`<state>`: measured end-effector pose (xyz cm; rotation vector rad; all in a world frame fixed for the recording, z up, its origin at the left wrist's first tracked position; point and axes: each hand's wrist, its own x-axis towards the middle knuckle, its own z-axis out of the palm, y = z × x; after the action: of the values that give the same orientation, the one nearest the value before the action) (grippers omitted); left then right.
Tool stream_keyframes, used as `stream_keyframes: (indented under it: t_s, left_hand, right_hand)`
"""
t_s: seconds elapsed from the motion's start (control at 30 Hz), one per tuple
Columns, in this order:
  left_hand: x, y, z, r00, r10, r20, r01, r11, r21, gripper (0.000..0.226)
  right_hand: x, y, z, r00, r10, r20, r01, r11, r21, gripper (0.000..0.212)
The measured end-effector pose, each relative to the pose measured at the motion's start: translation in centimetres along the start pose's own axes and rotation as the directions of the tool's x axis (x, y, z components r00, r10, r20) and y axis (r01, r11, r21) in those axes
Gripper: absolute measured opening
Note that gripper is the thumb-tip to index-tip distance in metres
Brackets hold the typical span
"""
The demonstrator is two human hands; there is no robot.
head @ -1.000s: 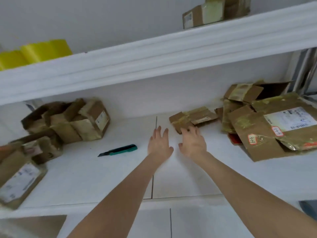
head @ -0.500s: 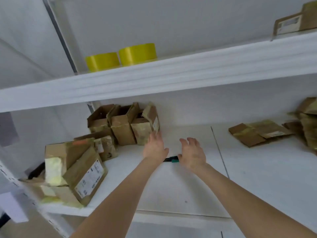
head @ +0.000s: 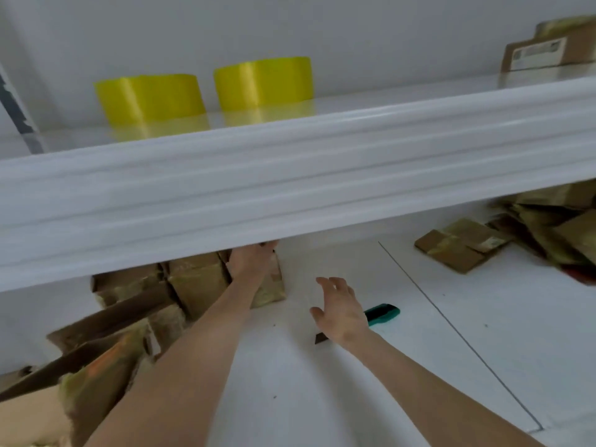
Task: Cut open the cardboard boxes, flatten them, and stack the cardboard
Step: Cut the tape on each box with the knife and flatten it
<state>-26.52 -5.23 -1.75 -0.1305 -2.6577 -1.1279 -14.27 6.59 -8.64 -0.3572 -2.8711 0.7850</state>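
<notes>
Here, the small box [head: 272,285] stands upright at the back of the lower shelf [head: 419,366]: brown, scuffed cardboard with yellowish tape across its lower face. The left hand [head: 251,261] lies against its front and top. The fingertips are hidden behind the edge of the upper shelf [head: 290,188], so I cannot tell whether it grips the box. Touching the small box on its left is a row of similar boxes [head: 196,282], also taped and worn. Further left and nearer the camera lie larger boxes [head: 106,359] with open flaps.

Right of the small box, the right hand [head: 342,309] hovers with fingers spread and relaxed, holding nothing. It is over a knife [head: 382,312] with a teal handle that lies flat on the shelf, its dark tip showing below the wrist. Well right of the small box lies a flattened piece of cardboard [head: 458,250], and beyond it a loose heap of cardboard [head: 554,227].

The lower shelf is white, with a thin seam across it. Above the small box, the white upper shelf carries two yellow rolls of tape [head: 151,98] and, far right, a labelled box [head: 541,50]. The wall [head: 387,33] behind is pale grey.
</notes>
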Motion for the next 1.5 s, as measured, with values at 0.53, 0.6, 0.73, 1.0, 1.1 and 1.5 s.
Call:
stream_keyframes:
  t_s: [0.53,0.6,0.73,1.0,1.1,1.5]
  left_hand:
    - [-1.3,1.6,-0.1,0.996,-0.078,-0.047,0.075,0.995,-0.066,0.084]
    - [-0.2,1.1,0.2,0.988,-0.150,-0.030,0.146,0.982,-0.122,0.052]
    - [1.2,0.4,0.4,0.985,-0.172,0.017,0.173,0.982,-0.077,0.038]
    - [-2.0,1.7,-3.3,0.972,-0.067,-0.225,0.009,0.969,-0.248,0.026]
    - [-3.9,2.6,-5.5,0.962,-0.033,-0.273,-0.061,0.943,-0.327,0.018]
    - [-14.0,-1.8,-7.6,0.949,-0.313,0.024,0.311,0.924,-0.221,0.068]
  right_hand:
    - [-2.0,1.4,-1.1,0.998,0.024,-0.050,-0.018,0.993,0.119,0.060]
    - [-1.3,1.2,-0.6,0.998,0.026,-0.054,-0.019,0.992,0.125,0.060]
    - [-0.3,1.1,0.5,0.999,0.030,-0.040,-0.025,0.991,0.133,0.060]
    - [0.9,1.2,-2.2,0.981,0.193,-0.029,-0.143,0.811,0.568,0.077]
    - [0.1,2.4,-4.7,0.962,0.268,-0.051,-0.136,0.633,0.762,0.070]
    - [-8.7,3.8,-3.9,0.970,0.159,0.182,-0.242,0.663,0.709,0.033]
